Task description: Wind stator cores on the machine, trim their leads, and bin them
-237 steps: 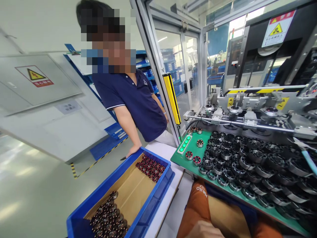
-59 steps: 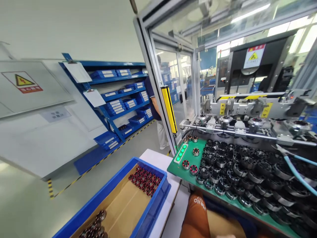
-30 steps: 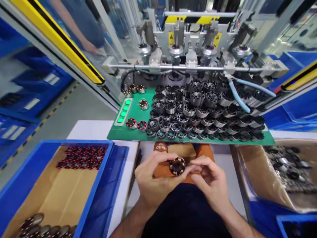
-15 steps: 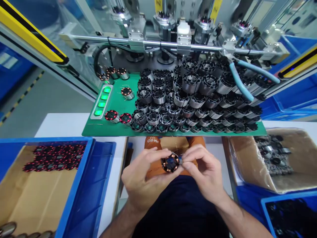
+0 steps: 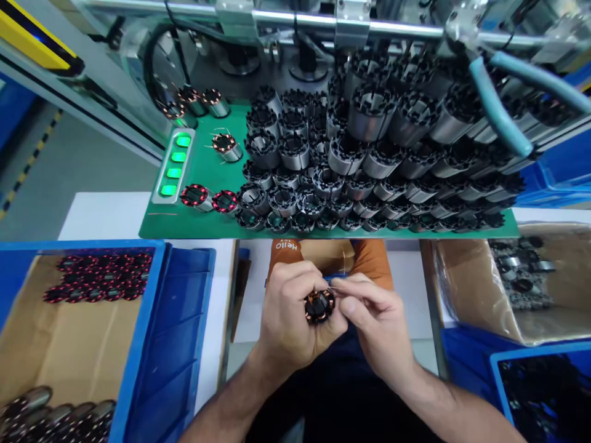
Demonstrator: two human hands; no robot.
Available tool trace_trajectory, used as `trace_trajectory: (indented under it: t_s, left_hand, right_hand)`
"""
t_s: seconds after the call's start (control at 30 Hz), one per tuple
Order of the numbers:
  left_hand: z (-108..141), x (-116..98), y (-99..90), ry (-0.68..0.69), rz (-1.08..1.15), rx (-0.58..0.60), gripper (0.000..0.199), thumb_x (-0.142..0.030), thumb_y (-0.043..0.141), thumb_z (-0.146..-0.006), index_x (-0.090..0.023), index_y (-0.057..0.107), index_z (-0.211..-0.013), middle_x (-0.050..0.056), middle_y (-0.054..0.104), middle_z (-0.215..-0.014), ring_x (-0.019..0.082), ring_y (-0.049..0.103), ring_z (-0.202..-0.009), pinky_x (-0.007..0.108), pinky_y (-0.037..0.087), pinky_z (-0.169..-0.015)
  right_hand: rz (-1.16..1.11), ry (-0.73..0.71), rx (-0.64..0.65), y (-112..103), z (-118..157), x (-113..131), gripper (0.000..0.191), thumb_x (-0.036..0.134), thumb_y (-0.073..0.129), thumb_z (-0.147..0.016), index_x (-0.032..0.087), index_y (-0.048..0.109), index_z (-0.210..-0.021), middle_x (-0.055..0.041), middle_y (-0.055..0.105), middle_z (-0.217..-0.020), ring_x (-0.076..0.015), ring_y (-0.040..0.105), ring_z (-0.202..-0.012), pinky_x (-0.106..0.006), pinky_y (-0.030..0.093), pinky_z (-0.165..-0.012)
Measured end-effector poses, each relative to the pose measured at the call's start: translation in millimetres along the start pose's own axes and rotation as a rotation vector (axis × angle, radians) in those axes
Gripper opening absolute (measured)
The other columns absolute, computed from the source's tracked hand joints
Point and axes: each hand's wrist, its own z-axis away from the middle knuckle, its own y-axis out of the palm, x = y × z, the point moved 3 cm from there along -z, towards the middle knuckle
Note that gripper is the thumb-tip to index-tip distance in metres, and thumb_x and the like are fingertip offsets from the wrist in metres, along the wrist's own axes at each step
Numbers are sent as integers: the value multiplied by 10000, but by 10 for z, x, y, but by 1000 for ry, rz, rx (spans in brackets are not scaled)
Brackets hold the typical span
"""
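Note:
A round black core with copper windings (image 5: 319, 306) is gripped by my left hand (image 5: 290, 314), whose fingers wrap around its left side and lower edge. My right hand (image 5: 376, 317) is closed in a pinch at the core's right side, on a thin wire (image 5: 339, 287) near its upper edge. On the green board (image 5: 198, 224) ahead stand rows of bare metal cores (image 5: 282, 202), stacked higher toward the back. Two red-wound cores (image 5: 194, 195) and several copper-wound ones (image 5: 224, 144) stand at the board's left.
Blue-handled pliers (image 5: 501, 107) hang from a metal rail (image 5: 295, 21) at the back. At the left, a blue bin (image 5: 161, 295) holds red-wound cores and metal rings. A lined box (image 5: 471, 283) of metal parts and a blue bin (image 5: 496, 381) of black parts are at the right.
The view has shifted forward and closer to the board. My left fingers have curled more around the core, and my right hand's pinch has moved to its upper right edge.

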Motion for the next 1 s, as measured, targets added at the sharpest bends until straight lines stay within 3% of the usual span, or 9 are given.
trace_trajectory:
  t_s: [0.17, 0.3, 0.5, 0.63, 0.73, 0.83, 0.9, 0.93, 1.0]
  left_hand:
    - [121, 41, 71, 10, -64, 13, 260, -453, 682, -1192, -208, 597, -1213, 74, 727, -1021, 219, 677, -932, 369, 562, -866]
    - [154, 57, 61, 18, -78, 150, 199, -364, 748, -1118, -241, 598, -1072, 48, 721, -904, 231, 680, -868, 375, 545, -815]
    - [164, 58, -30, 61, -96, 160, 170, -290, 710, -1097, -209, 627, -1221, 94, 724, -1071, 222, 637, -873, 365, 555, -783]
    - [124, -5, -122, 24, -46, 150, 149, -256, 717, -1094, -223, 654, -1225, 68, 651, -1104, 176, 631, -888, 312, 566, -800]
    - [98, 17, -145, -171, 144, 226, 144, -258, 746, -1073, -246, 679, -1200, 60, 624, -1097, 175, 686, -944, 289, 596, -813]
    - [276, 121, 34, -701, 834, 614, 318, -523, 495, -1219, -252, 659, -1189, 41, 719, -931, 162, 677, -621, 297, 574, -591]
    - [479, 131, 137, -959, 1178, 770, 666, -732, 200, -1233, -237, 645, -1217, 20, 717, -749, 158, 530, -379, 303, 464, -418]
    - [558, 151, 156, -975, 1145, 712, 726, -815, 219, -1207, -230, 648, -1248, 13, 715, -718, 161, 529, -364, 299, 450, -401]
    - [634, 173, 108, -748, 701, 415, 665, -862, 628, -1100, -229, 673, -1301, 32, 782, -842, 180, 717, -560, 286, 571, -528]
  right_hand:
    - [63, 28, -32, -51, 44, -120, 131, 378, 957, -1024, 434, 965, -1142, -27, 886, -1081, -159, 824, -1007, -270, 695, -899]
    - [35, 48, -16, -66, 17, -124, 92, 351, 951, -1032, 414, 968, -1096, 0, 864, -1025, -116, 800, -961, -215, 667, -897]
    - [122, 42, 127, -83, -109, 88, 136, 331, 901, -1067, 245, 867, -966, 1, 743, -903, -112, 721, -809, -224, 625, -761]
    - [331, -45, 283, -126, -221, 282, 143, 330, 913, -1057, 232, 837, -986, -20, 711, -975, -142, 712, -906, -260, 627, -829]
    - [579, -241, 408, -173, -301, 485, 88, 288, 876, -1078, 237, 829, -1023, -56, 729, -1095, -183, 736, -1021, -327, 656, -931]
    - [823, -450, 587, -241, -308, 646, 70, 234, 787, -1115, 233, 800, -1045, -123, 793, -1372, -254, 785, -1254, -411, 668, -1084]
    - [851, -343, 621, -348, -282, 644, 93, 216, 735, -1132, 223, 755, -1042, -142, 806, -1471, -270, 795, -1365, -390, 673, -1107]
    - [807, -202, 584, -421, -261, 607, 107, 231, 720, -1144, 216, 731, -1038, -146, 822, -1459, -264, 813, -1359, -363, 685, -1079]
    - [634, 124, 478, -556, -185, 486, 170, 306, 718, -1164, 203, 699, -1031, -143, 861, -1362, -245, 858, -1273, -330, 705, -1017]
